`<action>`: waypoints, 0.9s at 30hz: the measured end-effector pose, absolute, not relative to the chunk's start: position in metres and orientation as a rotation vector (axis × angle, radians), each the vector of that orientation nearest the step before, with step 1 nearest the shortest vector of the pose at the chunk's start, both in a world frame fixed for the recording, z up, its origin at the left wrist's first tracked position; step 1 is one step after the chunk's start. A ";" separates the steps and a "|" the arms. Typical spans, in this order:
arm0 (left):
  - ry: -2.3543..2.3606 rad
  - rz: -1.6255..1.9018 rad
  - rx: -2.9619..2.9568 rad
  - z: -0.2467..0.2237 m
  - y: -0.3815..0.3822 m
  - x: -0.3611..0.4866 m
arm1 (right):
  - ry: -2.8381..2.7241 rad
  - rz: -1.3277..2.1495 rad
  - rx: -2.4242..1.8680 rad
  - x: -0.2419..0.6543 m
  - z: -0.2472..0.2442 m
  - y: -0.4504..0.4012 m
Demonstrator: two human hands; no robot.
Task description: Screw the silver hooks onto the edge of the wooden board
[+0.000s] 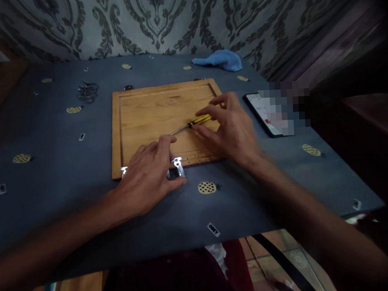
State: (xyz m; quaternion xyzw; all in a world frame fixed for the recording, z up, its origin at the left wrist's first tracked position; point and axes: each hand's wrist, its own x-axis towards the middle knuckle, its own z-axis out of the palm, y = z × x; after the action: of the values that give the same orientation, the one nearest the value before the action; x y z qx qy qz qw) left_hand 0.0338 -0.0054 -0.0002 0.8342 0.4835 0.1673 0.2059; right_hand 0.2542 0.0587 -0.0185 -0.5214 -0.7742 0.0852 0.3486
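At the near side, a tiled floor [298, 254], a dark strap [280, 262] and red fabric [238, 266] are seen below the table [245, 209], whose near edge is cut across the view at a slant. The table is covered in blue-grey material, printed with yellow pineapples [207, 188] and small labels, one of which can be read as "OBEY". Near the middle of that edge, the near rim of a wooden panel [148, 121] is covered in part by the left hand [148, 169]; its fingers are bent and its thumb is spread apart beside a silver hinge [178, 162], but whether anything is gripped cannot be told. Another bright metal piece [123, 170] is seen at the panel's near left corner. Over the panel, a yellow-and-black screwdriver [199, 120] is pinched by the fingers and thumb of the right hand [235, 128], its shaft pointed toward the left forefinger. A phone [260, 114], partly blurred out, is laid by the table's right edge. Farther off, dark metal pieces [88, 91] are heaped toward the far left corner, and a blue cloth [222, 60] is crumpled near the far right corner. The far edge is backed by grey patterned drapery [156, 25], dimly lit.
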 end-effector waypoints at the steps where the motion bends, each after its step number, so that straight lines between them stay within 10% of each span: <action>1: 1.345 0.461 2.326 0.000 -0.005 0.034 | -2.116 0.289 -1.209 0.249 -0.016 0.056; 8: 1.357 0.426 2.318 0.004 -0.004 0.036 | -2.418 0.671 -0.773 0.223 -0.021 0.055; 27: 1.380 0.472 2.345 -0.001 -0.004 0.036 | -2.590 0.341 -1.044 0.221 -0.025 0.053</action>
State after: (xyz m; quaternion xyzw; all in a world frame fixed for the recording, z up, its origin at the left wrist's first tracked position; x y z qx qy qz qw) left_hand 0.0364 -0.0041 -0.0008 0.8339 0.4907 0.1678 0.1889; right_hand 0.2207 0.0535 -0.0253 -0.3660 -0.9083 0.1196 0.1635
